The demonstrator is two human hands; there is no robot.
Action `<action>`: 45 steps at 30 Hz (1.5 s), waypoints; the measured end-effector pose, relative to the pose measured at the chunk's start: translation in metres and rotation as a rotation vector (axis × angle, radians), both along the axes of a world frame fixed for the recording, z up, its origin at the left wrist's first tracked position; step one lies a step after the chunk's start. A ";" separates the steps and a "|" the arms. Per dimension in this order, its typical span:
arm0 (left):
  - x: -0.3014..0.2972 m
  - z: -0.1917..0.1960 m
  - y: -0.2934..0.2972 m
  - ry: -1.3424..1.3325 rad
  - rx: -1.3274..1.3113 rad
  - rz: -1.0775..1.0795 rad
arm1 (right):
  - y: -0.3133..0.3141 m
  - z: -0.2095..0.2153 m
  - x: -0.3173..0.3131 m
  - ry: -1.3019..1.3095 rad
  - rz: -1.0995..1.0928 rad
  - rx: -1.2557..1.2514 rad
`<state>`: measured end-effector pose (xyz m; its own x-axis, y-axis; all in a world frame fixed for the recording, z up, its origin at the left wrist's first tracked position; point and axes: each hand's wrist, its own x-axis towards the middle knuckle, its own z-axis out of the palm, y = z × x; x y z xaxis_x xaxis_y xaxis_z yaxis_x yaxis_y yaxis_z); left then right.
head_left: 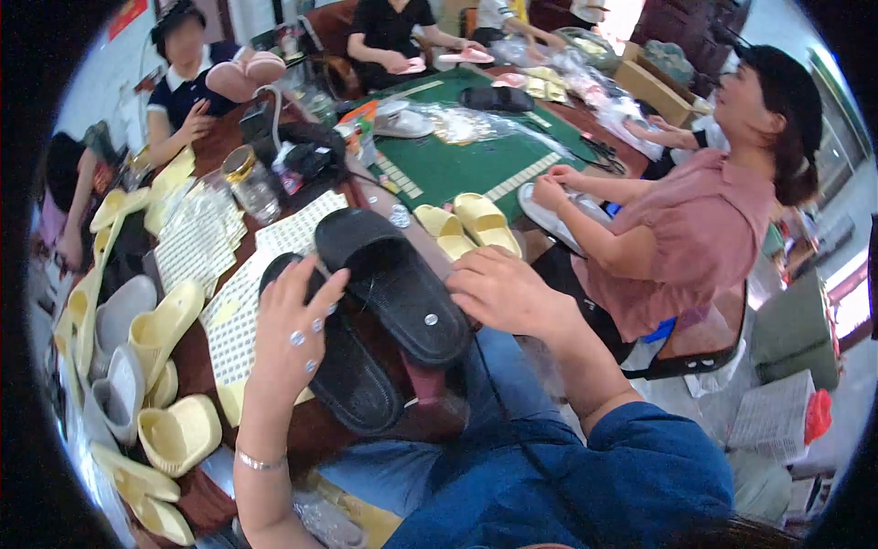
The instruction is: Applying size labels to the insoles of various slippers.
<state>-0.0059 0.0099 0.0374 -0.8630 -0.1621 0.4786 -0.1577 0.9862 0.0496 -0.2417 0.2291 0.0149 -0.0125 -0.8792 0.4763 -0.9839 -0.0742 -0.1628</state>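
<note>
A pair of black slide slippers lies in front of me at the edge of the brown table. My left hand is over the strap of the left black slipper, thumb and fingers apart. Several small round stickers cling to the back of that hand. On the insole of the right black slipper sits one round sticker. Beside this slipper's right edge is my right hand, fingers loosely bent and apart; whether the fingertips touch it I cannot tell. Under the slippers' left side lies a sheet of small stickers.
Cream slippers stand beyond my right hand. More cream slippers and grey ones crowd the left edge. A glass jar stands near stacked sticker sheets. Several people sit around the green-topped table, one close on my right.
</note>
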 end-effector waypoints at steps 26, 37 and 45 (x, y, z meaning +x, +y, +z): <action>0.179 0.125 -0.091 0.395 -0.268 0.725 | -0.002 -0.019 -0.026 -0.191 -0.038 0.179; 0.386 0.153 -0.269 0.436 0.058 1.023 | -0.030 -0.033 -0.009 -0.151 -0.139 0.052; 0.087 0.033 -0.068 -0.016 0.383 0.359 | -0.027 -0.039 -0.020 -0.216 -0.186 -0.037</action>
